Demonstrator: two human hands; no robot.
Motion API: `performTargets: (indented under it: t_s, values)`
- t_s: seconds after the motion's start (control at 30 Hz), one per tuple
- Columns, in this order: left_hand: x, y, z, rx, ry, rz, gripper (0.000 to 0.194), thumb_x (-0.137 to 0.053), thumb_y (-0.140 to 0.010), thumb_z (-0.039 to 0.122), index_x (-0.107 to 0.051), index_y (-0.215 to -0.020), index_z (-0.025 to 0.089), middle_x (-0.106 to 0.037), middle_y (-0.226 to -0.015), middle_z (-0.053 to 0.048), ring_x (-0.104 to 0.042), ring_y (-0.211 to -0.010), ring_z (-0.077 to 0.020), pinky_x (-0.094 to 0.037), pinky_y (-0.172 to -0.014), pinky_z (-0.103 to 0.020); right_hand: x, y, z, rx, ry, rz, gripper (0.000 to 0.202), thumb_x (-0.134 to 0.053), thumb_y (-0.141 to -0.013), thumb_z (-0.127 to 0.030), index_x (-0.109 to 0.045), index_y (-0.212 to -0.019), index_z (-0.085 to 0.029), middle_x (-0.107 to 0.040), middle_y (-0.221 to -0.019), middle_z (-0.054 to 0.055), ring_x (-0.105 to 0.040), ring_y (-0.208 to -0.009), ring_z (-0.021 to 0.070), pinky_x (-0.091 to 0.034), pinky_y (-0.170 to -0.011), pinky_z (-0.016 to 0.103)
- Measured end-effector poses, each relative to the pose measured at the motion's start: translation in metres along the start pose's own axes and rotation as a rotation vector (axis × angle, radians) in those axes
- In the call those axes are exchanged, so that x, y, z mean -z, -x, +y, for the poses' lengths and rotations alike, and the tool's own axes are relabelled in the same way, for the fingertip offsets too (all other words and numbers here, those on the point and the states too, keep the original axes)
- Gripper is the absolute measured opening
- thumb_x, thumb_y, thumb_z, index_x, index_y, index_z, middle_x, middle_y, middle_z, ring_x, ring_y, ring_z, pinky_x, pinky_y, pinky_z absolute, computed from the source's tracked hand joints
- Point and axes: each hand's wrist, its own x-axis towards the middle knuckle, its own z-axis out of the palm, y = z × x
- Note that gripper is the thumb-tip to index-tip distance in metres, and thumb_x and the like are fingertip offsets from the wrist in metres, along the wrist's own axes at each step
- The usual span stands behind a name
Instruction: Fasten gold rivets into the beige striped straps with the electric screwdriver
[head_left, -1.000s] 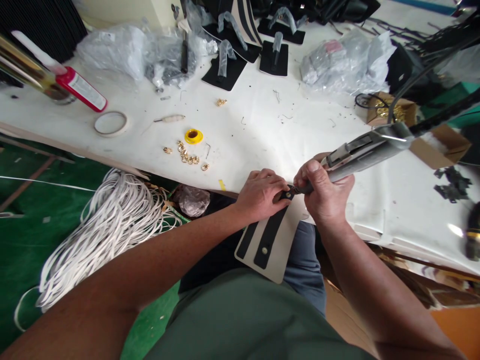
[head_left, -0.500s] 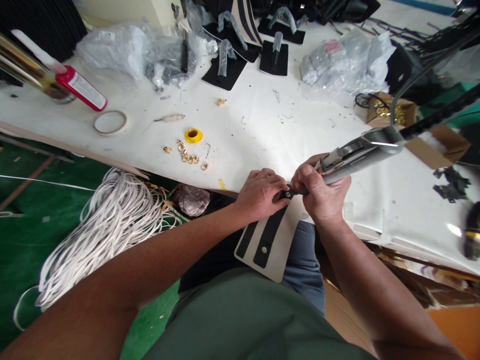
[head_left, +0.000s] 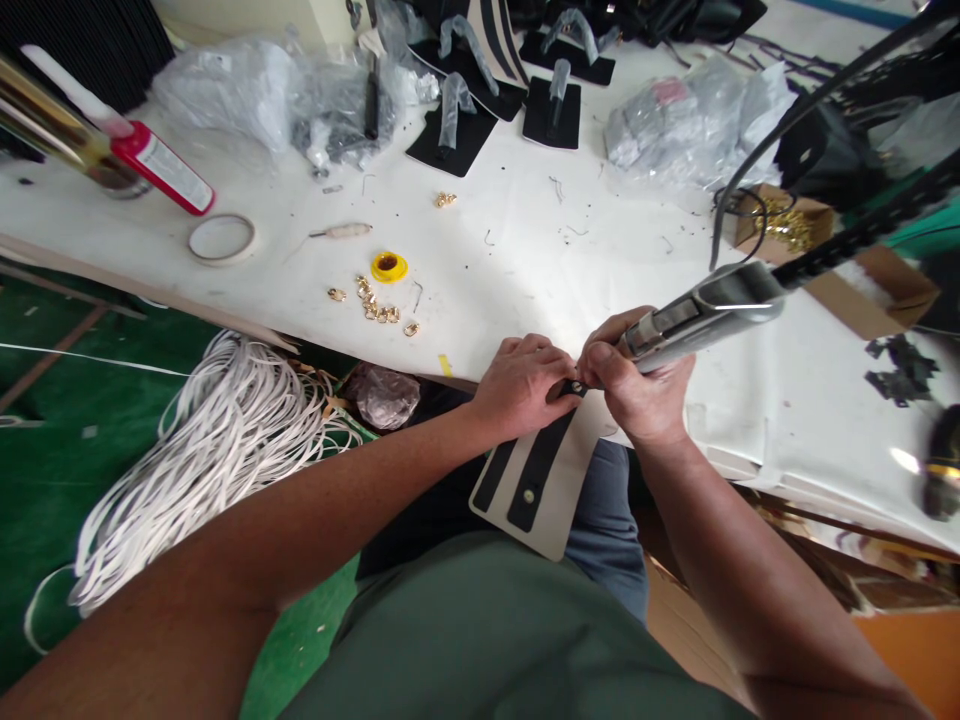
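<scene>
Driver (head_left: 701, 315) at fastener (head_left: 577, 387), likely tightening; right hand (head_left: 646, 385) clamped round driver, left hand (head_left: 521, 393) pinching panel (head_left: 576, 480); next move wants steady alignment.

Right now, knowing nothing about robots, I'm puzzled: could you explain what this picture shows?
No robot here: these are a person's own two bare hands, seen by a camera worn on the head, looking forward and down. The left hand holds a pale panel with black strips near its upper end. The right hand grips a grey tool, perhaps a power screwdriver; fingers hide its tip. On the white table lie gold metal pieces, a yellow round piece and clear plastic bags.
</scene>
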Motion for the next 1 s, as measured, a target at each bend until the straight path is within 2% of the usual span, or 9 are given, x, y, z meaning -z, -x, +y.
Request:
performTargets:
  t_s: [0.13, 0.3, 0.57, 0.8, 1.0]
  values:
    - [0.001, 0.000, 0.000, 0.002, -0.005, -0.004, 0.023, -0.074, -0.089, 0.039, -0.071, -0.108, 0.026, -0.074, -0.120, -0.003, -0.056, -0.121, -0.0281, -0.039, -0.098, -0.047, 0.000, -0.001, 0.004, -0.013, -0.028, 0.005, 0.040, -0.078, -0.083, -0.044, -0.058, -0.057, -0.021, -0.061, -0.062, 0.000, -0.056, -0.053, 0.0147, -0.047, -0.048, 0.029]
    - [0.001, 0.000, 0.000, -0.001, 0.007, -0.002, 0.020, -0.074, -0.089, 0.038, -0.070, -0.105, 0.026, -0.075, -0.118, -0.001, -0.056, -0.121, -0.0277, -0.039, -0.098, -0.046, -0.001, 0.000, 0.011, -0.010, -0.101, 0.100, 0.041, -0.081, -0.081, -0.051, -0.060, -0.062, -0.022, -0.058, -0.059, -0.002, -0.054, -0.047, 0.0140, -0.046, -0.044, 0.029]
    - [0.003, 0.000, 0.001, 0.004, 0.001, -0.011, 0.019, -0.074, -0.089, 0.039, -0.071, -0.102, 0.026, -0.074, -0.113, -0.002, -0.056, -0.120, -0.0276, -0.039, -0.097, -0.046, -0.001, 0.001, 0.006, 0.026, -0.049, 0.021, 0.037, -0.076, -0.085, -0.040, -0.058, -0.059, -0.022, -0.059, -0.058, -0.001, -0.055, -0.048, 0.0142, -0.046, -0.044, 0.030]
    - [0.002, -0.001, 0.002, 0.016, 0.026, -0.022, 0.017, -0.075, -0.088, 0.038, -0.072, -0.101, 0.027, -0.075, -0.116, -0.002, -0.056, -0.122, -0.0283, -0.038, -0.100, -0.047, 0.000, 0.000, 0.007, -0.056, 0.040, 0.018, 0.027, -0.072, -0.083, -0.038, -0.059, -0.064, -0.024, -0.058, -0.058, -0.001, -0.054, -0.049, 0.0148, -0.049, -0.045, 0.031]
    - [0.003, -0.002, 0.002, 0.017, 0.030, -0.030, 0.017, -0.074, -0.089, 0.038, -0.072, -0.102, 0.028, -0.075, -0.118, -0.002, -0.056, -0.123, -0.0279, -0.038, -0.100, -0.047, -0.003, 0.001, 0.009, -0.026, 0.050, 0.070, 0.026, -0.068, -0.085, -0.038, -0.055, -0.067, -0.025, -0.052, -0.057, -0.003, -0.054, -0.049, 0.0147, -0.049, -0.046, 0.030]
